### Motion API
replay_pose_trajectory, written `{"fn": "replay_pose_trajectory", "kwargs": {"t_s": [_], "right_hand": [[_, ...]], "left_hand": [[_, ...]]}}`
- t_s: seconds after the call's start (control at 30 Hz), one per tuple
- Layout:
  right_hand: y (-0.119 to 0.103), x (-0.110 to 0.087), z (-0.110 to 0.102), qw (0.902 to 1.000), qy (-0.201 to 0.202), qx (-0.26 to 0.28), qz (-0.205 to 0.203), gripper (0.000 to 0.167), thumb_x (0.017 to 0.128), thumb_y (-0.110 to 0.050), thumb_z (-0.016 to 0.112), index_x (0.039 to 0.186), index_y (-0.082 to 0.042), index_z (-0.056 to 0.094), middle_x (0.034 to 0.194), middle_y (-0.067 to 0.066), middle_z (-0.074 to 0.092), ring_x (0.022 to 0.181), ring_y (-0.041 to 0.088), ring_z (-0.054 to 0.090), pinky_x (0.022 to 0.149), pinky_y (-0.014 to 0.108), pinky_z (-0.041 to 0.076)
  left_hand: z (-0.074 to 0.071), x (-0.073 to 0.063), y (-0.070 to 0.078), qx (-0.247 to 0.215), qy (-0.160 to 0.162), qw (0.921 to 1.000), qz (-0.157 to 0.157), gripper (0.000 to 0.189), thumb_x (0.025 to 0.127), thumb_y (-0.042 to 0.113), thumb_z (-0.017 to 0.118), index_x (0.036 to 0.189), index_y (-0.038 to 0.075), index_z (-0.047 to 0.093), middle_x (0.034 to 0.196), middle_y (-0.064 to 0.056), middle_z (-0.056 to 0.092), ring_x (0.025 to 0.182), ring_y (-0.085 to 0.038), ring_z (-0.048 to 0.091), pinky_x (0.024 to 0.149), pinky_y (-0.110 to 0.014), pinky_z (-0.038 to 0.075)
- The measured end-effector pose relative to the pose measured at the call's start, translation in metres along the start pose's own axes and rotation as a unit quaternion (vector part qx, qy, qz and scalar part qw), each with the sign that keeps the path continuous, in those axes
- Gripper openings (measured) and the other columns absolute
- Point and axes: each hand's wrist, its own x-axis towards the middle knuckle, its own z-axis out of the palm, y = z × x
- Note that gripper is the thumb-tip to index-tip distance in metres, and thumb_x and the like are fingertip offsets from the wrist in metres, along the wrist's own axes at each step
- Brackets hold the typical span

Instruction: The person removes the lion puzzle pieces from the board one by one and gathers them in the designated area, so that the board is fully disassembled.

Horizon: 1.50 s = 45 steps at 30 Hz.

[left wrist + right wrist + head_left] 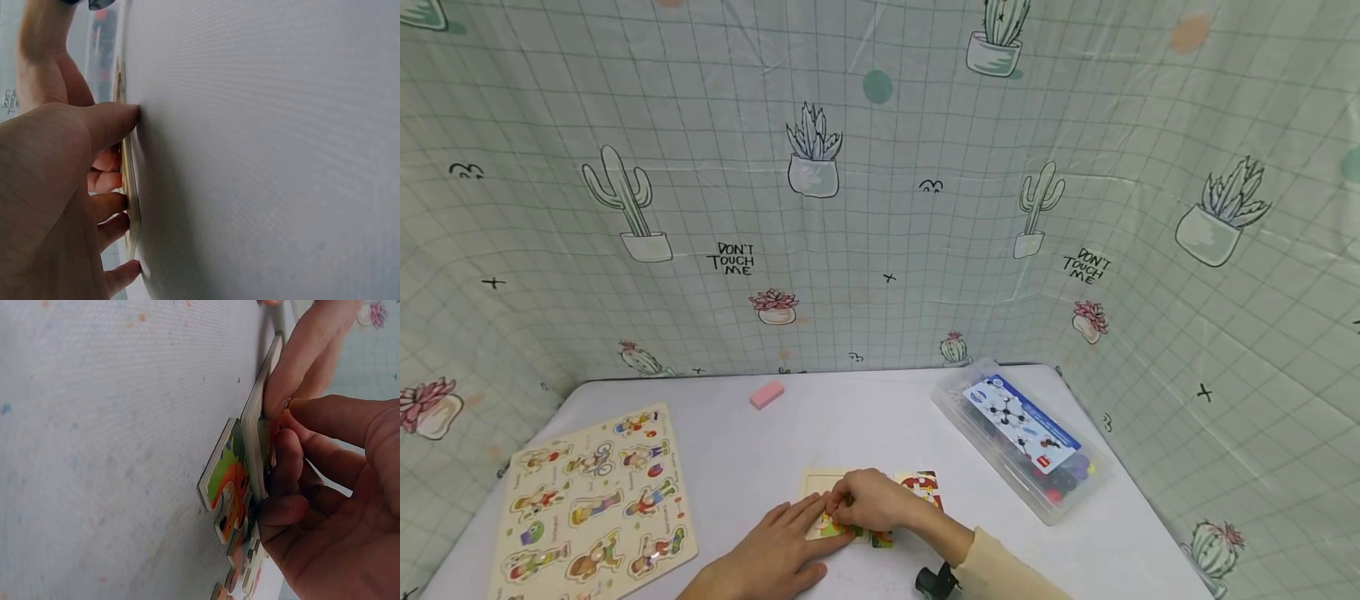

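A small wooden puzzle board (817, 481) lies at the front middle of the table, with colourful pieces in its lower part. My left hand (775, 543) rests on its left side, fingers stretched out over the edge; the left wrist view shows the fingertips along the thin board (132, 181). Bent over the board, my right hand (874, 498) pinches a puzzle piece between thumb and curled fingers, mostly hidden by them. In the right wrist view, a loose green and orange jigsaw piece (220, 478) lies beside the board's edge. More loose pieces (925, 482) lie right of the board.
At the left lies a large wooden peg puzzle (587, 508) with sports figures. A pink block (767, 395) sits towards the back. A clear plastic case (1022, 442) with a blue label stands at the right. A black object (935, 582) is by the right sleeve.
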Motion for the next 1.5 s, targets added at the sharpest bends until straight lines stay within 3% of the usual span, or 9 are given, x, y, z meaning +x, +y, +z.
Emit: {"fn": "replay_pose_trajectory", "kwargs": {"t_s": [0.47, 1.03, 1.2, 1.4, 1.5], "right_hand": [[-0.004, -0.002, -0.003, 0.9989, -0.005, 0.046, -0.011, 0.008, 0.09, -0.011, 0.073, 0.09, -0.018, 0.069, 0.074, -0.013, 0.06, 0.066, -0.001, 0.052, 0.065, 0.017, 0.044], [-0.001, -0.008, -0.011, 0.9981, -0.004, 0.051, -0.035, 0.015, 0.087, -0.005, 0.073, 0.093, -0.018, 0.069, 0.076, -0.013, 0.062, 0.066, -0.001, 0.054, 0.063, 0.017, 0.045], [0.002, -0.019, -0.024, 0.9987, 0.007, 0.044, -0.026, 0.011, 0.088, -0.008, 0.072, 0.093, -0.018, 0.068, 0.078, -0.013, 0.061, 0.067, 0.0, 0.054, 0.062, 0.018, 0.045], [0.016, -0.039, -0.041, 0.9983, 0.007, 0.058, 0.0, 0.007, 0.091, -0.007, 0.07, 0.095, -0.013, 0.069, 0.076, -0.009, 0.062, 0.057, 0.007, 0.055, 0.048, 0.022, 0.044], [0.025, -0.049, -0.048, 0.9984, 0.003, 0.055, 0.013, 0.008, 0.091, -0.007, 0.07, 0.092, -0.015, 0.07, 0.073, -0.009, 0.063, 0.057, 0.008, 0.057, 0.052, 0.021, 0.045]], "left_hand": [[-0.002, -0.001, 0.0, 0.019, 0.008, 0.9997, 0.01, 0.047, 0.1, 0.04, 0.057, 0.147, 0.042, 0.051, 0.159, -0.009, 0.038, 0.147, -0.029, 0.032, 0.106, -0.059, 0.038], [-0.002, -0.001, 0.0, 0.009, -0.001, 1.0, 0.004, 0.047, 0.1, 0.042, 0.056, 0.147, 0.042, 0.05, 0.161, -0.01, 0.035, 0.148, -0.029, 0.031, 0.106, -0.06, 0.037], [-0.001, 0.0, 0.0, -0.003, -0.003, 1.0, -0.005, 0.047, 0.1, 0.042, 0.057, 0.147, 0.043, 0.051, 0.162, -0.013, 0.031, 0.148, -0.03, 0.03, 0.107, -0.061, 0.036], [-0.001, -0.001, 0.001, -0.005, 0.0, 1.0, -0.008, 0.048, 0.099, 0.04, 0.058, 0.147, 0.044, 0.05, 0.162, -0.015, 0.031, 0.148, -0.031, 0.03, 0.108, -0.061, 0.035], [-0.001, -0.001, 0.002, -0.005, 0.002, 0.9999, -0.009, 0.048, 0.099, 0.04, 0.058, 0.147, 0.044, 0.05, 0.162, -0.015, 0.031, 0.148, -0.032, 0.031, 0.108, -0.061, 0.035]]}}
